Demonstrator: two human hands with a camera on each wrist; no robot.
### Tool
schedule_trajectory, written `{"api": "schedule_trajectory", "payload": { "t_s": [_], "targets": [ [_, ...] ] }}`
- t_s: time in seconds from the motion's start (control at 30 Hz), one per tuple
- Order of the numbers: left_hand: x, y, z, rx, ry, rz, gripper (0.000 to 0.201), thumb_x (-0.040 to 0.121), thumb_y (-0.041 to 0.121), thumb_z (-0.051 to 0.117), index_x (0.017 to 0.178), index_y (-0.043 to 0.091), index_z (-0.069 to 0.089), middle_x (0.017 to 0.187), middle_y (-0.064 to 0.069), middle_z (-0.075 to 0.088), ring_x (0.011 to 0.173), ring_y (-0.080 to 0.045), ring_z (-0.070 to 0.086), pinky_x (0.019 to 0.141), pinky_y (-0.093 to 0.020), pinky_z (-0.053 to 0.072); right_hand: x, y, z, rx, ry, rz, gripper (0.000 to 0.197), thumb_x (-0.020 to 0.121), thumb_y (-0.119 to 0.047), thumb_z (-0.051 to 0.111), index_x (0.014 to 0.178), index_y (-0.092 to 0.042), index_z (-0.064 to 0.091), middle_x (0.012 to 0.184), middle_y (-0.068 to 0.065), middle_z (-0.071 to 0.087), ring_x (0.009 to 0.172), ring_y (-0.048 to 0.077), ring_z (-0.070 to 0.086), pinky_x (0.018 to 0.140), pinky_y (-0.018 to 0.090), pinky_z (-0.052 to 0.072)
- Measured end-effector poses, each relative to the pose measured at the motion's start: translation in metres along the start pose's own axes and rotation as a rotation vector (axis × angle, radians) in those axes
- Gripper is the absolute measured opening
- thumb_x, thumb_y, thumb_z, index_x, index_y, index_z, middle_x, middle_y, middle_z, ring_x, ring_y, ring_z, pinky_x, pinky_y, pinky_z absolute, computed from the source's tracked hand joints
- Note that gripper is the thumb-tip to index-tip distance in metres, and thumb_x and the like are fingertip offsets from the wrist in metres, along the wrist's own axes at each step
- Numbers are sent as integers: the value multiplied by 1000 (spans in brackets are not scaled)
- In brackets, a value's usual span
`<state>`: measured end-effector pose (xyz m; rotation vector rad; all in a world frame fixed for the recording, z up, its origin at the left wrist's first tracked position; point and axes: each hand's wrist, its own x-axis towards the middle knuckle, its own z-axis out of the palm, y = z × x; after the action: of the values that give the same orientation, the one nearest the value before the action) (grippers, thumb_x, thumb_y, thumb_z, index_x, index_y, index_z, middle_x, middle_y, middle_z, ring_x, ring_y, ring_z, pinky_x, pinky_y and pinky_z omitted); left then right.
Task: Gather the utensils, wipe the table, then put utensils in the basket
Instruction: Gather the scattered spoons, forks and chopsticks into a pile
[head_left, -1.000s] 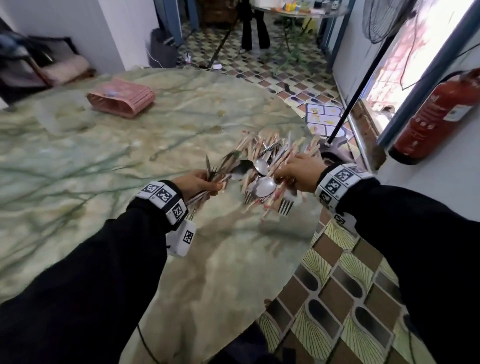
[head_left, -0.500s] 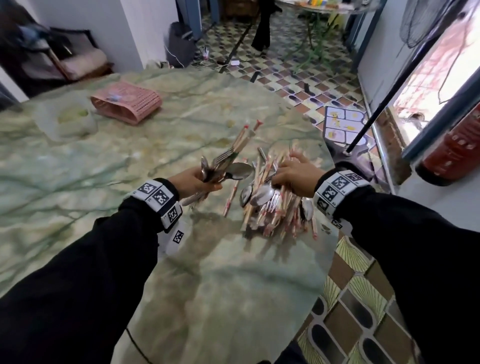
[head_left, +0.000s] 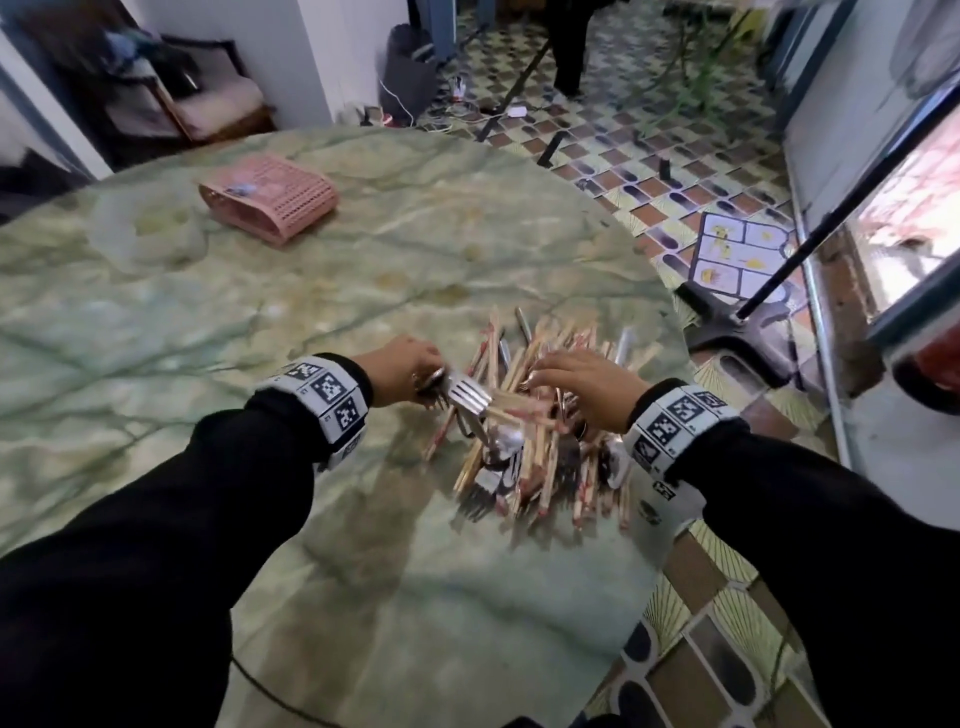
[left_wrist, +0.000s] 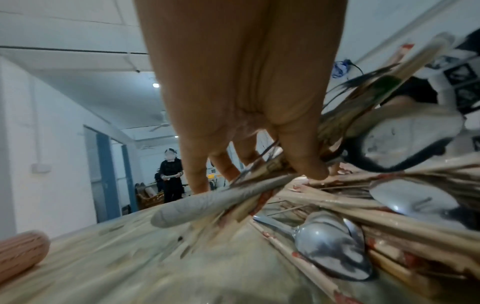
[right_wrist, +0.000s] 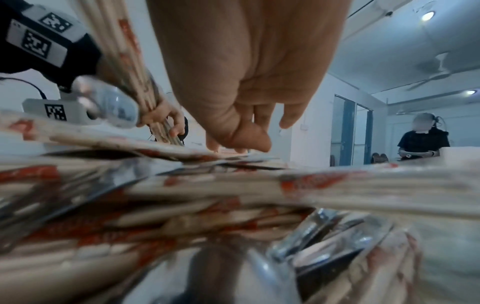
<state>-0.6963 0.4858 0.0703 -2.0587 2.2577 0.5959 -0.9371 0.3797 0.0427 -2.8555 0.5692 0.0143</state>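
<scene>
Green marbled table (head_left: 218, 322) fills the view, with a pink basket (head_left: 270, 205) lying on its side far off toward the back edge, well apart from the pile of utensils (head_left: 540, 441) heaped near the table's right rim. Left hand (head_left: 402, 366) grips a small bunch of chopsticks and a fork (head_left: 467, 397) at the pile's left side. Right hand (head_left: 587, 387) hovers over the heap with loosely bent fingers; whether it grips anything cannot be told.

Light: daylight from the window (head_left: 914, 202), ceiling lamps (right_wrist: 428, 15) indoors.
Glare: window blown out.
Blur: utensils (right_wrist: 207, 205) smeared in wrist views.
Edges: wide-angle bending.
Shadows: soft on table (head_left: 260, 291).
</scene>
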Motion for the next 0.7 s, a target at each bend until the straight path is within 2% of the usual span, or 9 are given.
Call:
{"api": "schedule_trajectory", "payload": {
  "t_s": [0.07, 0.13, 0.23, 0.33, 0.5, 0.57, 0.63, 0.7],
  "targets": [
    [10, 3, -1, 166, -44, 12, 30, 88, 16, 59, 118, 13, 61, 128, -6, 53, 119, -26, 43, 100, -29, 31, -3, 10, 2, 32, 53, 46, 69, 73, 22, 40, 129, -15, 54, 140, 7, 48, 134, 24, 38, 115, 37, 19],
    [19, 8, -4, 273, -65, 40, 34, 91, 16, 53, 125, 20, 57, 135, -1, 47, 125, -24, 34, 105, -32, 31, -8, 18, 2, 48, 92, 106, 69, 72, 21, 41, 130, -15, 54, 139, 8, 48, 133, 25, 39, 114, 38, 21],
    [31, 14, -10, 405, -64, 142, 34, 91, 21, 53, 124, 27, 58, 136, 3, 45, 130, -22, 30, 106, -36, 32, -15, 25, -1, 75, 105, 182, 62, 74, 13, 46, 130, -12, 52, 139, 9, 48, 131, 24, 40, 113, 33, 23],
    [41, 21, -12, 539, -81, 247, 35, 89, 22, 56, 122, 32, 58, 138, 6, 43, 135, -22, 26, 110, -37, 26, -23, 31, -1, 97, 110, 229, 57, 78, 9, 47, 130, -11, 52, 136, 8, 49, 127, 23, 42, 107, 26, 25],
    [55, 38, -7, 701, -164, 380, 37, 83, 21, 62, 119, 28, 61, 146, 4, 36, 142, -26, 15, 115, -42, 11, -32, 41, 8, 136, 144, 262, 52, 78, 8, 48, 127, -10, 55, 125, 10, 56, 117, 25, 49, 101, 30, 33],
    [57, 43, -2, 748, -148, 438, 37, 76, 20, 69, 111, 29, 65, 146, 3, 37, 141, -30, 20, 116, -44, 14, -33, 42, 12, 130, 144, 282, 52, 78, 7, 49, 127, -10, 55, 124, 11, 56, 115, 26, 49, 101, 32, 34],
    [57, 45, 1, 808, -84, 525, 38, 63, 22, 79, 99, 34, 70, 140, 2, 47, 133, -33, 38, 110, -46, 30, -35, 40, 13, 119, 138, 313, 52, 79, 5, 50, 128, -11, 54, 126, 12, 55, 117, 26, 48, 102, 35, 33],
    [57, 44, 5, 855, -86, 553, 41, 49, 27, 86, 85, 37, 72, 132, 2, 56, 121, -31, 52, 100, -44, 43, -37, 37, 12, 115, 142, 359, 52, 80, 2, 51, 129, -13, 53, 129, 11, 52, 121, 26, 45, 105, 36, 31]
  ]
}}
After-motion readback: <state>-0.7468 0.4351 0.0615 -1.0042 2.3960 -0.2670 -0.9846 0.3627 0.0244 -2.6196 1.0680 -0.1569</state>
